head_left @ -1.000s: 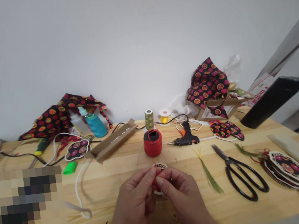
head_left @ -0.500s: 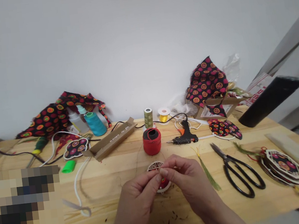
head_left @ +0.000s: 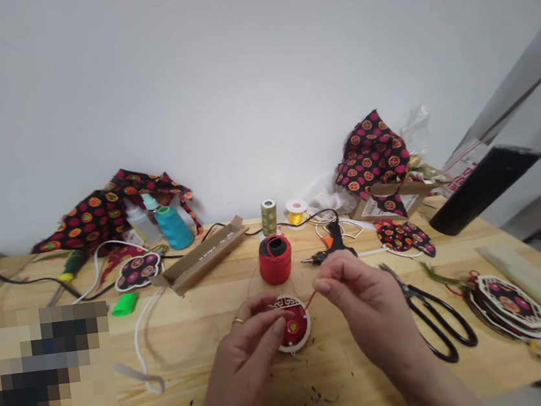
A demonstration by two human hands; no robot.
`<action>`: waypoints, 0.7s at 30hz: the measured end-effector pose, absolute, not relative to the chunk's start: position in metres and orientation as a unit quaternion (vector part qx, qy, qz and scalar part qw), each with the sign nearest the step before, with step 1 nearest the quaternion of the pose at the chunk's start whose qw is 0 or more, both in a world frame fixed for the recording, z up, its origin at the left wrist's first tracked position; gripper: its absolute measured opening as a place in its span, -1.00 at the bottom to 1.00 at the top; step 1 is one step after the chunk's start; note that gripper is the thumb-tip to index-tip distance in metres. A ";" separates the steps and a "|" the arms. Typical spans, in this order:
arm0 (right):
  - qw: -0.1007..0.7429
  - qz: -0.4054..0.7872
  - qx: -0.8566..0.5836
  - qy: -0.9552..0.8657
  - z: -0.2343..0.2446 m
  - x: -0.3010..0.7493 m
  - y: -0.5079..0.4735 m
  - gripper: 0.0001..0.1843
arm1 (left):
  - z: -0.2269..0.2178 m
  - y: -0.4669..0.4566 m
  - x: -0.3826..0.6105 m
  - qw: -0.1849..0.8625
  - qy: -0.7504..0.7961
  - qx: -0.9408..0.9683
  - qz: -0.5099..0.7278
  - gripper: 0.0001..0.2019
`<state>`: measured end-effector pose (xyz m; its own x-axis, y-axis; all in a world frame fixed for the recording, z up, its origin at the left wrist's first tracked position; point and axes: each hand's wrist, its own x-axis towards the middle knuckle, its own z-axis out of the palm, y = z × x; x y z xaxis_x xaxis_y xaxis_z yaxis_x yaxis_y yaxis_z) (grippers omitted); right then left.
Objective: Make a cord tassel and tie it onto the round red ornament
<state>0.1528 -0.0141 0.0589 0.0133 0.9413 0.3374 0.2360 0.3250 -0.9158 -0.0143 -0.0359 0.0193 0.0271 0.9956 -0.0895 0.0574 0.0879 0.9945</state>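
My left hand (head_left: 250, 348) pinches a small round ornament (head_left: 292, 327) with a white fretwork top and a red patterned face, holding it just above the wooden table (head_left: 206, 327). My right hand (head_left: 364, 303) is closed on a red thread (head_left: 311, 299) that runs from the ornament up and to the right. A red spool of thread (head_left: 275, 259) stands just behind the ornament, and a thin strand leads from it toward my hands.
Black scissors (head_left: 433, 321) lie right of my right hand, a black glue gun (head_left: 332, 248) behind it. Finished patterned ornaments (head_left: 509, 303) sit at far right. A cardboard tray (head_left: 205, 255), teal spool (head_left: 174, 227), green cap (head_left: 124, 304), white cord (head_left: 143, 348) and patterned fabric (head_left: 105, 209) lie left.
My right hand has pulled away from the ornament up and to the right, drawing the red thread taut. My left hand stays on the ornament, which now shows its face.
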 end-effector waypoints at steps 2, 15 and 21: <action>0.535 0.325 -0.470 -0.622 0.066 0.155 -0.011 -0.82 | 0.016 -0.035 -0.017 0.513 0.545 0.489 0.448 -0.82; 0.528 0.256 -0.412 -0.697 0.098 0.153 -0.019 -0.82 | 0.030 -0.043 -0.024 0.395 0.554 0.492 0.543 -0.79; 0.474 0.271 -0.383 -0.745 0.094 0.142 -0.023 -0.79 | 0.054 -0.047 -0.012 0.493 0.481 0.543 0.481 -0.80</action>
